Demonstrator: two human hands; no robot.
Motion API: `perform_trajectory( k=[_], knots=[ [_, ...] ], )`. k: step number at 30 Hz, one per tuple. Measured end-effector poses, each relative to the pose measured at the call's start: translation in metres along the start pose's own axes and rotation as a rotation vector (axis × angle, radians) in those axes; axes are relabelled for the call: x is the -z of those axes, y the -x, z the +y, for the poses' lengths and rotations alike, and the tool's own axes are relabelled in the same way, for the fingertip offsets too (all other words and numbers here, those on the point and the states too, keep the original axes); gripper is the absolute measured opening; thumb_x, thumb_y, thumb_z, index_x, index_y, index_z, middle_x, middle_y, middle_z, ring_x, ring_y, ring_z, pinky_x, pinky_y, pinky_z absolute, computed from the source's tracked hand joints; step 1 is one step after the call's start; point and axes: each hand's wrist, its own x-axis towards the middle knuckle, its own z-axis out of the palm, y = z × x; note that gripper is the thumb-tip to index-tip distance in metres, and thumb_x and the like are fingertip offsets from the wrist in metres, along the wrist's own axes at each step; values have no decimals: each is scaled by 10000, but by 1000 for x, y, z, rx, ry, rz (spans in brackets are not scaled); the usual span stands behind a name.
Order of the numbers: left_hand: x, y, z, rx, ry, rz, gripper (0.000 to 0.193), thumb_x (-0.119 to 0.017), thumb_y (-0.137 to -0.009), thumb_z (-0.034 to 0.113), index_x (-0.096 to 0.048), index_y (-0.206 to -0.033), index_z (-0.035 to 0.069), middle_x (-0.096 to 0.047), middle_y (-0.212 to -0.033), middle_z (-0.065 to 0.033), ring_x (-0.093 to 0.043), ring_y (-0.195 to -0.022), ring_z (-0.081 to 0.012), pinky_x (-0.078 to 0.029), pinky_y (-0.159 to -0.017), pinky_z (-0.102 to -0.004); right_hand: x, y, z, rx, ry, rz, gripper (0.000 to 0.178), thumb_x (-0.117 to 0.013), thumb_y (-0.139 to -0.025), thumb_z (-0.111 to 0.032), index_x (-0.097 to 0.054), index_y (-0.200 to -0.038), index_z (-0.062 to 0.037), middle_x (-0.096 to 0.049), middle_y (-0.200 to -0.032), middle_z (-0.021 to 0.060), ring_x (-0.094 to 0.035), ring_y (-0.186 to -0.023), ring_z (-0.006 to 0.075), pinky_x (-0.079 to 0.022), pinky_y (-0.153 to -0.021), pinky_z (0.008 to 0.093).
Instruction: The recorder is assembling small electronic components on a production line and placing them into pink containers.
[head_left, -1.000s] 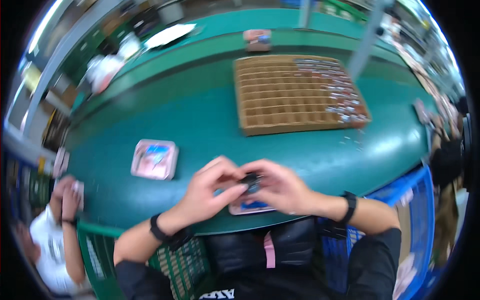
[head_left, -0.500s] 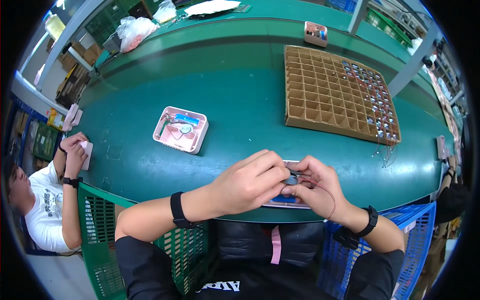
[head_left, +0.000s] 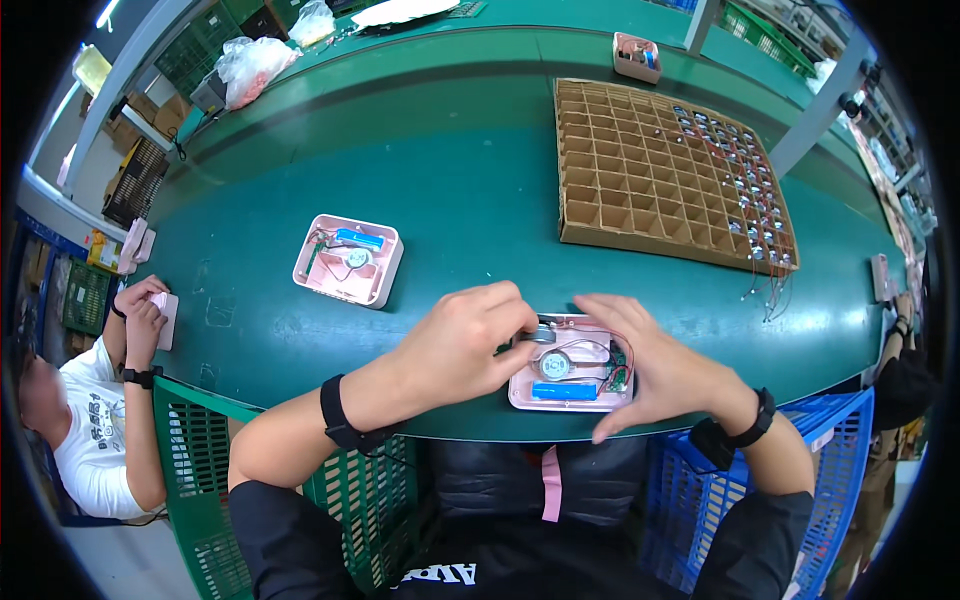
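A pink plastic housing lies at the table's near edge. Inside it are a blue cylindrical battery, a round silver disc part, a green circuit board and thin wires. My left hand is closed over the housing's far left corner, pinching a small round metal part between thumb and fingers. Reddish wires run along the far and right side of the housing. My right hand curves around the right end with thumb and fingers apart, holding nothing; whether it touches the rim I cannot tell.
Left of centre stands another pink housing with similar parts. A cardboard divider box at the right holds several wired metal parts; some wires hang over its near edge. A third housing sits farther back. A co-worker works at the left.
My right hand has let go of the metal part and spread open to the right. My left hand has shifted left with the part, uncovering the housing's inside. The view has shifted slightly.
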Motion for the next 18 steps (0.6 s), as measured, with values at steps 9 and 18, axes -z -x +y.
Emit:
perform_trajectory(
  k=[9, 18],
  knots=[
    [-15, 7, -7, 113, -4, -82, 154, -802, -814, 66, -682, -890, 6, -661, -853, -121, -705, -746, -279, -571, -625, -385, -24, -9, -2, -56, -93, 107, 1457, -1020, -585, -435, -128, -1650, 3, -455, -1494, 259, -460, -1365, 420, -394, -1163, 492],
    [-22, 10, -3, 33, -147, -87, 129, -758, -818, 55, -668, -896, 5, -624, -860, -136, -670, -781, -335, -562, -687, -445, -24, -9, -6, -52, -80, 110, 1442, -1019, -592, -414, -135, -1643, 26, -487, -1447, 249, -488, -1328, 412, -409, -1139, 488]
  ],
)
